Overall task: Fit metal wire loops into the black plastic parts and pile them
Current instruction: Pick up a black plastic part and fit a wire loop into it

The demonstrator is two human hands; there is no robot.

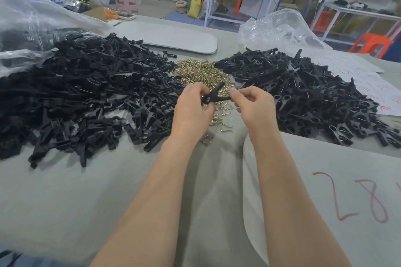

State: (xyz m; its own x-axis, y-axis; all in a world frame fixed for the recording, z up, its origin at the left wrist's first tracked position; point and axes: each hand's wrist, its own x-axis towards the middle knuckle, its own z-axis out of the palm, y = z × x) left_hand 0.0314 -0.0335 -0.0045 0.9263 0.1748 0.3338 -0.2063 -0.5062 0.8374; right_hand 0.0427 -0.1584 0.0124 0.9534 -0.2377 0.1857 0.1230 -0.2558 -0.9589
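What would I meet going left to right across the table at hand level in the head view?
Large heap of black plastic parts → left hand → single black plastic part → right hand → second black heap showing metal wires.

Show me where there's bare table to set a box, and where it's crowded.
Bare: the table left of the left arm, nearer than the left pile; the red-marked sheet right of the right arm, nearer than the right pile. Crowded: both piles and the wire loops between, where left hand and right hand hold a black part.
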